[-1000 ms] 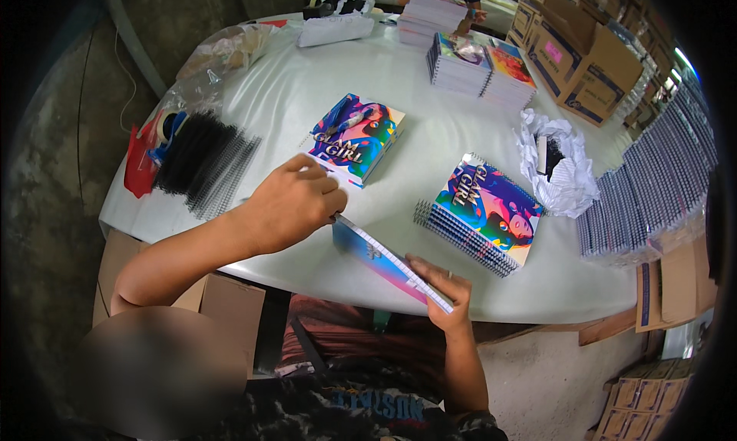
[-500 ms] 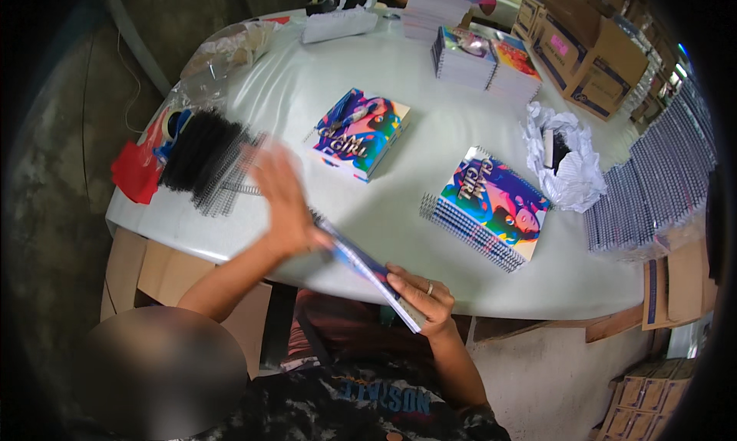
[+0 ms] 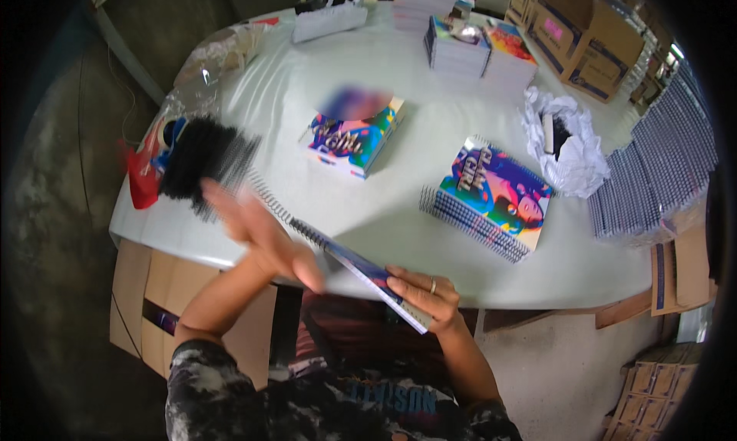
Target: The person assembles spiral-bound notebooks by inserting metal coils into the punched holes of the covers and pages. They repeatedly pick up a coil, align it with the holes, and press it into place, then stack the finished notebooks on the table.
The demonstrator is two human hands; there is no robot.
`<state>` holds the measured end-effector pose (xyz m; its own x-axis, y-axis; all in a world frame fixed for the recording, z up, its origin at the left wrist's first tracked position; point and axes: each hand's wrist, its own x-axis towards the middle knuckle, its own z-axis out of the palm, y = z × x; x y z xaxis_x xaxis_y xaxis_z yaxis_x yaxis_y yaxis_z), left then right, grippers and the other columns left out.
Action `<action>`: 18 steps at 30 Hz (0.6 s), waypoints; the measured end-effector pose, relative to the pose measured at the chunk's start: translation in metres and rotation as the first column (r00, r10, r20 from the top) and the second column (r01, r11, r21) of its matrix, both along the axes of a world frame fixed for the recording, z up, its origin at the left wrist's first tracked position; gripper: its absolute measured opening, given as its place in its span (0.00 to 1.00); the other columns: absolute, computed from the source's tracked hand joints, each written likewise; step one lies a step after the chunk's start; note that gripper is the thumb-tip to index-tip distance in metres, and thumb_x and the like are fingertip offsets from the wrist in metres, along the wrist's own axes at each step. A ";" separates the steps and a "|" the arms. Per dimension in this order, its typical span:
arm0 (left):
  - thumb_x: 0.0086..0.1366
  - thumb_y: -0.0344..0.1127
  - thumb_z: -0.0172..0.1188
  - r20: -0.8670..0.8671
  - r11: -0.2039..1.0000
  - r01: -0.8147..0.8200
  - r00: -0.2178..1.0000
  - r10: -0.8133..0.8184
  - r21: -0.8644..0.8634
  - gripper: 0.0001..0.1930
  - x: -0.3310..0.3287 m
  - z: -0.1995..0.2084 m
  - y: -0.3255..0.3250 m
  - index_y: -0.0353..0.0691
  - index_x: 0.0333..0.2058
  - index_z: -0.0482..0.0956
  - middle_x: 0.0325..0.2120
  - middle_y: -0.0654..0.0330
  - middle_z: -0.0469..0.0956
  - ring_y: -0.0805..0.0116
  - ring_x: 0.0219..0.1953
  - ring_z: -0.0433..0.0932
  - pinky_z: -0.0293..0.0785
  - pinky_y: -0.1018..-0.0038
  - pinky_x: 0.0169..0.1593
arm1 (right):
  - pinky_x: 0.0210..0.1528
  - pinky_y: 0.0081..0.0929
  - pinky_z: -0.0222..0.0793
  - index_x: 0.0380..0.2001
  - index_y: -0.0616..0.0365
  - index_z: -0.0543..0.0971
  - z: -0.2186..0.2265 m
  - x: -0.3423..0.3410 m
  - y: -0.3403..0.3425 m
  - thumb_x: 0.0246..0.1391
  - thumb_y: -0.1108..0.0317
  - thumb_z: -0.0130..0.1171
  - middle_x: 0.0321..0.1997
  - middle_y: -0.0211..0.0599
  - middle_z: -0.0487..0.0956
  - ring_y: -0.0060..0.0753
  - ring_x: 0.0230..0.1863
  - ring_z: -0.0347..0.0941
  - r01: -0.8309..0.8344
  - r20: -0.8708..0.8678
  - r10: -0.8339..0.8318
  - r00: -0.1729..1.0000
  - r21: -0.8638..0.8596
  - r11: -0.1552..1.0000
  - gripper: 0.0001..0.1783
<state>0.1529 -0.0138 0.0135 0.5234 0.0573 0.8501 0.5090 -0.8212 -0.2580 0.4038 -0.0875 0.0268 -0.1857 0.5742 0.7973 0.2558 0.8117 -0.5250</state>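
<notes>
My right hand grips the lower end of a thin notebook, its fingers on the cover and a ring on one finger. The notebook is tilted, edge up, over the table's near side. A black spiral coil runs along its edge and sticks out past its far end toward the left. Close beside that coil, my left hand is blurred by motion, fingers stretched out and apart, holding nothing. Left of it lies a heap of black spiral coils.
Colourful-covered stacks, one left of centre and one spiral-bound, stand on the white table. Crumpled white paper, bound notebooks and a cardboard box are to the right. Clear plastic lies far left.
My left hand has swung down and left, away from the notebook's edge. The coil's loose end now shows beyond the notebook. My right hand keeps its grip; the view has shifted slightly.
</notes>
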 end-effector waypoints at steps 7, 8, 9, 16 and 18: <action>0.49 0.75 0.46 -0.052 0.994 0.066 0.996 -0.071 -0.085 0.54 0.008 -0.013 -0.008 0.35 0.62 0.50 0.61 0.38 0.51 0.33 0.63 0.42 0.36 0.39 0.60 | 0.37 0.30 0.76 0.39 0.63 0.79 -0.003 0.009 0.008 0.40 0.76 0.64 0.39 0.51 0.79 0.42 0.35 0.80 0.043 -0.006 -0.042 0.999 0.086 0.995 0.18; 0.49 0.76 0.45 0.056 0.999 0.022 0.998 -0.019 -0.044 0.55 0.011 0.000 -0.003 0.33 0.62 0.49 0.61 0.37 0.50 0.34 0.63 0.41 0.37 0.40 0.61 | 0.37 0.30 0.76 0.39 0.63 0.79 -0.005 0.007 -0.001 0.40 0.75 0.64 0.39 0.50 0.79 0.42 0.35 0.80 0.021 -0.005 -0.020 1.000 0.059 0.998 0.18; 0.49 0.77 0.43 0.161 1.000 -0.026 0.987 0.028 -0.014 0.56 0.014 0.015 0.000 0.31 0.62 0.48 0.61 0.36 0.49 0.36 0.64 0.41 0.37 0.40 0.61 | 0.37 0.30 0.76 0.39 0.63 0.79 -0.003 0.003 -0.004 0.40 0.75 0.64 0.38 0.49 0.80 0.42 0.35 0.80 -0.015 -0.007 0.015 1.000 0.020 1.000 0.18; 0.43 0.81 0.43 -0.196 0.937 0.347 0.917 -0.347 -0.035 0.64 0.033 0.006 -0.012 0.24 0.60 0.44 0.62 0.37 0.43 0.44 0.66 0.32 0.24 0.49 0.64 | 0.36 0.31 0.76 0.38 0.63 0.80 -0.006 0.009 -0.003 0.40 0.74 0.64 0.39 0.49 0.80 0.43 0.36 0.79 0.111 0.036 -0.116 0.993 0.138 0.984 0.17; 0.49 0.79 0.39 0.078 0.984 0.167 0.982 -0.172 0.064 0.57 0.008 -0.004 0.003 0.26 0.58 0.49 0.58 0.43 0.51 0.45 0.66 0.38 0.28 0.52 0.65 | 0.38 0.32 0.75 0.38 0.63 0.80 0.000 0.002 -0.009 0.40 0.75 0.63 0.39 0.48 0.80 0.43 0.36 0.79 0.023 -0.006 -0.023 1.000 0.007 1.000 0.17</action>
<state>0.1605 -0.0106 0.0097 0.4492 -0.0757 0.8902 0.3851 -0.8827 -0.2694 0.4056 -0.0966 0.0267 -0.1683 0.5728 0.8023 0.2714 0.8093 -0.5209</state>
